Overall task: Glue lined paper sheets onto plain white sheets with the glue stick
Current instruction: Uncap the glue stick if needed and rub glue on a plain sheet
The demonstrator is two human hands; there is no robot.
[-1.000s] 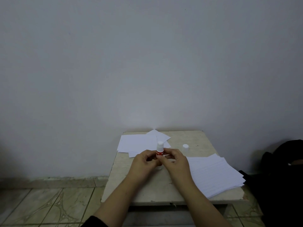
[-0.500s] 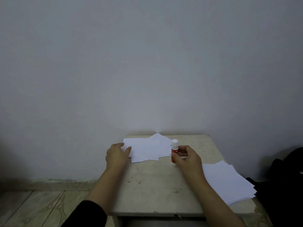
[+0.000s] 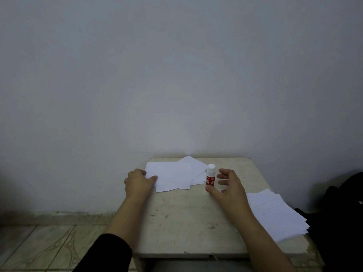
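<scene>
Right hand (image 3: 225,185) hides glue stick (image 3: 210,178) base (label unreadable).

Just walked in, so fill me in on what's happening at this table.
A person is at a worn beige stone table working with paper and glue. The left hand rests on the edge of a loose pile of plain white sheets. The right hand is open beside an upright, capped red-and-white glue stick, its thumb near the base. A stack of lined sheets waits at the right.

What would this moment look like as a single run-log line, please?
glue stick: upright on table, capped | right hand: open beside it | left hand: on plain sheets | lined stack: untouched
</scene>
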